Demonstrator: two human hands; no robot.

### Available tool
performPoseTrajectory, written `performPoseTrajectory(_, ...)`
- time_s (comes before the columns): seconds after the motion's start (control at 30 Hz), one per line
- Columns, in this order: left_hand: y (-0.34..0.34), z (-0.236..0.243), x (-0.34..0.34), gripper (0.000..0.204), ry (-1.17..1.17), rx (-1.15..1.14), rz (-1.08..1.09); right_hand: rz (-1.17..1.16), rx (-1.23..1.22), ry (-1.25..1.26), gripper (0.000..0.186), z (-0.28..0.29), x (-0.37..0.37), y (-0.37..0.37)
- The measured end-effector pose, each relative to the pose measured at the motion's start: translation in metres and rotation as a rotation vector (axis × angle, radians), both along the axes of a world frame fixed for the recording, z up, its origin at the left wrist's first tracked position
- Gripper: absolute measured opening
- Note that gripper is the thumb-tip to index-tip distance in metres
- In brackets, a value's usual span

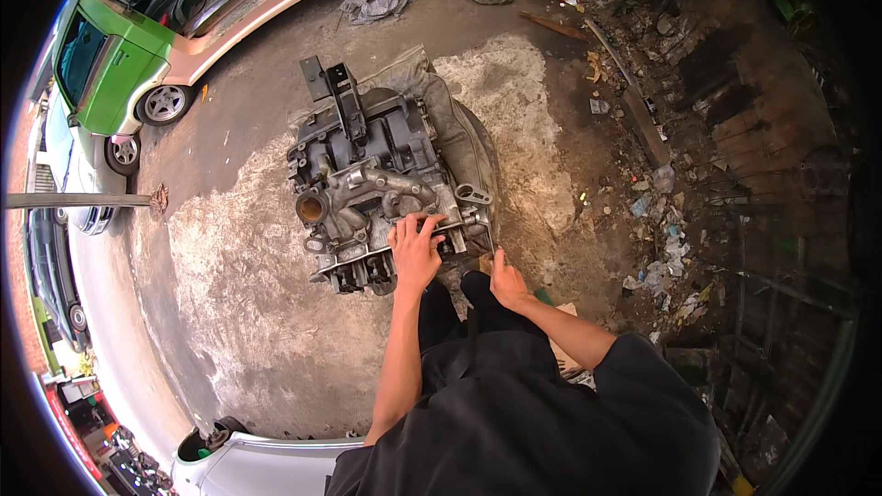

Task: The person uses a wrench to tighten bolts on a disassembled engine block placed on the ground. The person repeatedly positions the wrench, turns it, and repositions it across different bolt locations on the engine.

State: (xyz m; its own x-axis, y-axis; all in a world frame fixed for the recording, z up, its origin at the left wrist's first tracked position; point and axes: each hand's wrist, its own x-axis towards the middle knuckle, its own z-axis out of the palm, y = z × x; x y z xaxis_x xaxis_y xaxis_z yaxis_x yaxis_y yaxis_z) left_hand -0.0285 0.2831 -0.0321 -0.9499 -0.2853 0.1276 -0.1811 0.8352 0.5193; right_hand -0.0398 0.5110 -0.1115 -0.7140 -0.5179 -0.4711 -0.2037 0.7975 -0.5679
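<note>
Engine: a grey, grimy cast-metal engine block [372, 188] with a curved pipe casting and a round open port on its top face; it sits on the concrete floor [230, 294], directly ahead of both hands.
Left grip: the left hand [415, 253] lies flat on the near edge of the engine, fingers spread wide over the metal; it presses rather than closes on anything.
Right grip: the right hand [506, 279] is closed around a thin, dark metal tool [490, 241] whose shaft runs up from the fist to the near right corner of the engine.
Between the grips: the person's dark-trousered knees, just below the engine's near edge.
Beyond the left grip: a black bracket [335, 92] stands up from the far end of the engine.
Under the engine: a grey cloth or sack [459, 129], showing along its far and right sides.
Far beyond, left: a green and beige car [175, 28] with an open door, well apart from the engine.
Right of the right grip: scattered litter and wooden planks [643, 119] along the yard's edge.
Behind the grips: a white car's body panel [266, 459] near the person's left elbow.
</note>
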Motion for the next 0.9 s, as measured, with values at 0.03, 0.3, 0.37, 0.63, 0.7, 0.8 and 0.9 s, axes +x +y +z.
performPoseTrajectory(0.03,-0.001,0.000,-0.003,0.036,-0.006,-0.011,-0.004,-0.074,-0.011,0.034,0.038,-0.022,0.000,-0.009)
performPoseTrajectory(0.3,-0.002,-0.003,0.001,0.034,-0.041,-0.024,-0.035,-0.438,-0.270,-0.055,0.044,-0.061,-0.015,-0.007)
performPoseTrajectory(0.37,-0.002,-0.004,0.002,0.032,-0.034,-0.017,-0.041,-0.471,-0.320,-0.037,0.042,-0.046,-0.021,0.001)
performPoseTrajectory(0.63,-0.006,-0.005,0.003,0.028,0.025,0.029,-0.075,-0.554,-0.425,0.061,0.023,0.019,-0.027,-0.006)
performPoseTrajectory(0.7,-0.007,-0.005,0.003,0.027,0.024,0.050,-0.084,-0.589,-0.422,0.078,0.025,0.030,-0.023,-0.009)
performPoseTrajectory(0.8,-0.008,-0.005,0.001,0.027,-0.007,0.073,-0.120,-0.696,-0.469,0.067,0.030,0.039,-0.010,-0.013)
performPoseTrajectory(0.9,-0.011,-0.005,0.004,0.027,0.026,0.106,-0.173,-0.829,-0.484,0.075,0.030,0.036,0.016,-0.014)
